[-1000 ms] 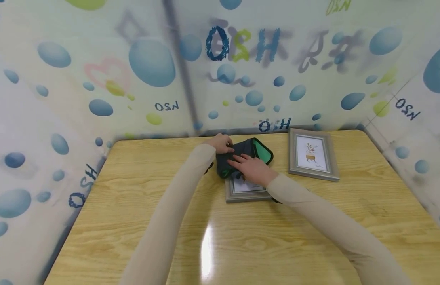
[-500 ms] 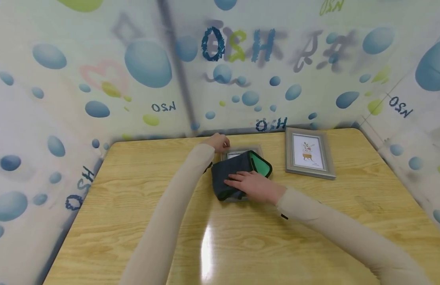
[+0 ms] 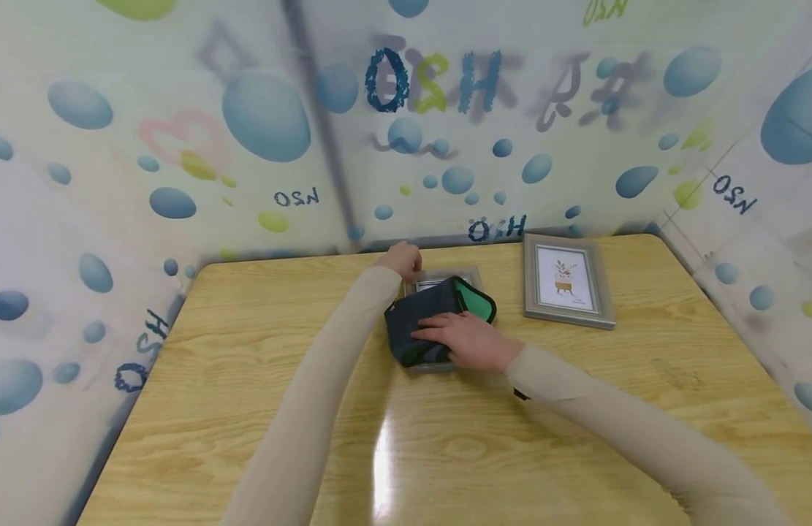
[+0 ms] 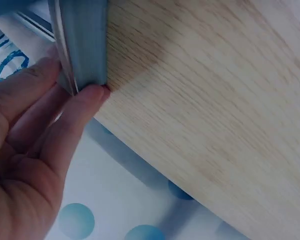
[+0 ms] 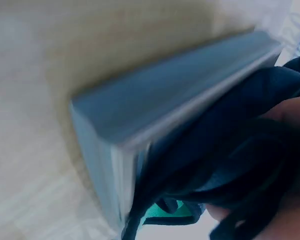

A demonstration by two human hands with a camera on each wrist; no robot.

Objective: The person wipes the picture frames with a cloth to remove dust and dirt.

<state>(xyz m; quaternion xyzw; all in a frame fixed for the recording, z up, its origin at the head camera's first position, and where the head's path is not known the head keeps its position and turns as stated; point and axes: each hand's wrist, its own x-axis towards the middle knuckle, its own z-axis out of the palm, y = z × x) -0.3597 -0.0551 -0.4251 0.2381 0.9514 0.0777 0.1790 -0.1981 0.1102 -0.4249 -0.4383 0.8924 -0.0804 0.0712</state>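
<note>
Grey frame (image 4: 89,45) pinched by left hand (image 4: 32,160).

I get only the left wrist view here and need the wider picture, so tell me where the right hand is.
Observer: In the head view, the right hand rests on a dark cloth.
Operator: Tell me what lies under it.
Observer: The cloth covers the near part of the picture frame whose corner the left hand holds.
Operator: Report any other frame my feed misses.
Observer: A second frame lies on the table, to the right of the cloth and apart from it.
</note>
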